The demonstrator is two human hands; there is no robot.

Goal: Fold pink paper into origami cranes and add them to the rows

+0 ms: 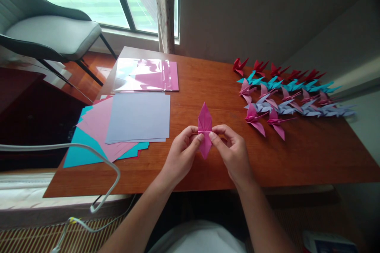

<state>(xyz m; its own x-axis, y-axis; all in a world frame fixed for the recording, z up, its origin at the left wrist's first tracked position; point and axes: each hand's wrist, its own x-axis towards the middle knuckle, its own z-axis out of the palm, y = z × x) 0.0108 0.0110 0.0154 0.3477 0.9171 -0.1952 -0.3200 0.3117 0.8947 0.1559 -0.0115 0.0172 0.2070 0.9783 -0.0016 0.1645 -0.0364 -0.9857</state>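
Note:
Between my two hands is a pink folded origami paper (204,118), long and diamond-shaped with pointed ends and a crease across its middle. My left hand (185,148) pinches its left edge at the crease, thumb on top. On the opposite edge, my right hand (231,150) grips in the same way, fingers curled underneath. The paper is held over the wooden table (190,174), its points facing away from and toward me. To the right stand two finished pink paper cranes, the nearer one (276,122) with its wings spread.
Rows of red cranes (261,67), turquoise cranes (274,83), light pink cranes and lavender cranes (285,107) line the table's right side. At left lie lavender sheets (138,116) over coloured paper, with a clear paper packet (142,75) behind. A white cable (74,147) crosses the left edge.

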